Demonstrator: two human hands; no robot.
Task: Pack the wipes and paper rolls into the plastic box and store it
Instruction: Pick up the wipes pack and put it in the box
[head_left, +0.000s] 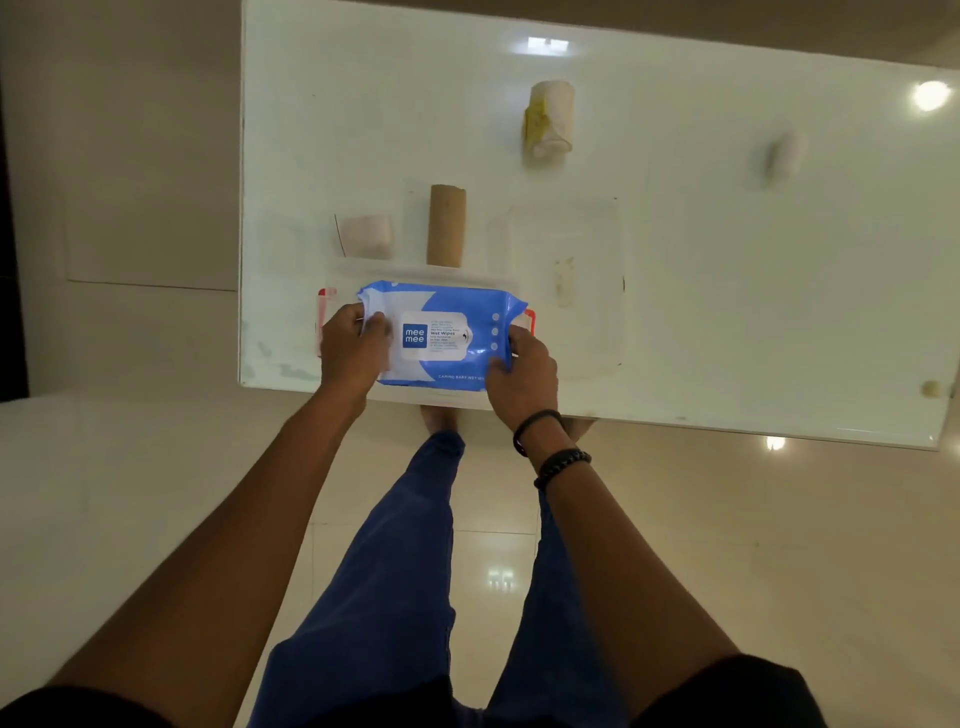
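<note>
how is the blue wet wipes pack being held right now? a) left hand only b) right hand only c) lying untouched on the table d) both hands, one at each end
d: the left hand and right hand grip opposite ends of the wet wipes pack.

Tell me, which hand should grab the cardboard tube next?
Probably the left hand: the tube stands just beyond it, nearer than to the right hand. Both now hold the wipes.

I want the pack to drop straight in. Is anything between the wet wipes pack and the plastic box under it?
Nothing visible. Both hands, left hand and right hand, hold the wet wipes pack directly over the clear plastic box; its inside is hidden by the pack.
</note>
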